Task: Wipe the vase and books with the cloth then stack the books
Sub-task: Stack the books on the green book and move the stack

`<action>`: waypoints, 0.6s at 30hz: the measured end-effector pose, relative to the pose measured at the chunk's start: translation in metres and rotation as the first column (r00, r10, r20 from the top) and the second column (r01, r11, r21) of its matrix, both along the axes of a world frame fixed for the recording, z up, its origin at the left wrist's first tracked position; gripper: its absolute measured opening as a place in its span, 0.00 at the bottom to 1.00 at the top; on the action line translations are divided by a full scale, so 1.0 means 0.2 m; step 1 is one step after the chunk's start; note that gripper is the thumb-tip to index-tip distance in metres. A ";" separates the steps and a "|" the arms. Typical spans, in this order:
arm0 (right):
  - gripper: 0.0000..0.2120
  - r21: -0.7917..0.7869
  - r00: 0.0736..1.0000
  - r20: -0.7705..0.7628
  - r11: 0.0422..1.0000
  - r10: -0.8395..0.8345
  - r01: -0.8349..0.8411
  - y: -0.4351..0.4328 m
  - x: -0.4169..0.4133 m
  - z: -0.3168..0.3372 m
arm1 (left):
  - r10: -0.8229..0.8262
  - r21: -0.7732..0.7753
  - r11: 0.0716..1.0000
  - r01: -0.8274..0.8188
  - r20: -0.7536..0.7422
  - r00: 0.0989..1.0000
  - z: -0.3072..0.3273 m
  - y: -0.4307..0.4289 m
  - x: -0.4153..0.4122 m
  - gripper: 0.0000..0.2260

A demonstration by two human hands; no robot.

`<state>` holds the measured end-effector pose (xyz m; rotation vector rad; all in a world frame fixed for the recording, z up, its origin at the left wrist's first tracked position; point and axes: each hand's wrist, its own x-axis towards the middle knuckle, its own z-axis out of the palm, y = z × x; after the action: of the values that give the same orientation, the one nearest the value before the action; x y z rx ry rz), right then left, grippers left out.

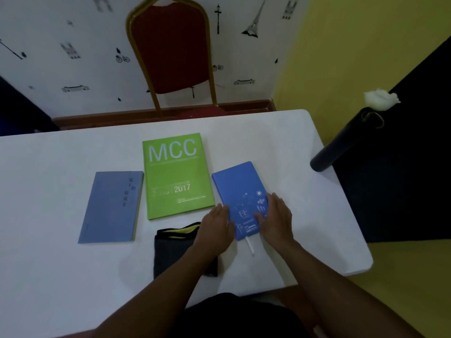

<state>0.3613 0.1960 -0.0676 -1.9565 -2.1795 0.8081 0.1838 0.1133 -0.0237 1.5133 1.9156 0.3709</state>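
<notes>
Three books lie flat on the white table (61,276). A grey-blue book (111,207) is at the left, a green book marked MCC (175,176) in the middle, a bright blue notebook (240,191) at the right. My left hand (216,228) touches the notebook's left edge, fingers apart. My right hand (277,215) rests on its right near corner, fingers spread. A dark folded cloth with a yellow edge (173,250) lies under my left forearm. A tall dark vase (346,140) with a white flower (380,98) stands at the table's right edge.
A red chair with a gold frame (170,52) stands behind the table against the patterned wall. The table's right edge lies close to the vase. A white ribbon marker (251,245) sticks out from the notebook's near end.
</notes>
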 end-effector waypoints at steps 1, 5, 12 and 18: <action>0.29 -0.025 0.999 -0.040 0.999 -0.033 0.032 0.01 0.01 0.01 | 0.060 -0.070 0.996 -0.056 0.052 0.997 -0.01 0.02 0.04 0.25; 0.32 -0.118 0.960 -0.208 0.980 -0.185 0.163 -0.01 -0.01 0.04 | 0.231 -0.194 0.962 -0.191 0.205 0.951 -0.05 0.07 0.18 0.33; 0.30 -0.271 0.833 -0.338 0.893 -0.438 0.360 0.05 -0.03 0.09 | 0.662 -0.331 0.735 -0.591 0.536 0.523 0.00 0.15 0.19 0.38; 0.30 -0.484 0.699 -0.435 0.802 -0.569 0.351 0.11 -0.04 0.13 | 0.655 -0.302 0.702 -0.645 0.630 0.417 0.02 0.19 0.12 0.19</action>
<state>0.3540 0.2190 -0.0423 -1.9370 -1.1668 1.5272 0.2070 0.1518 -0.0198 0.3587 1.7299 1.1118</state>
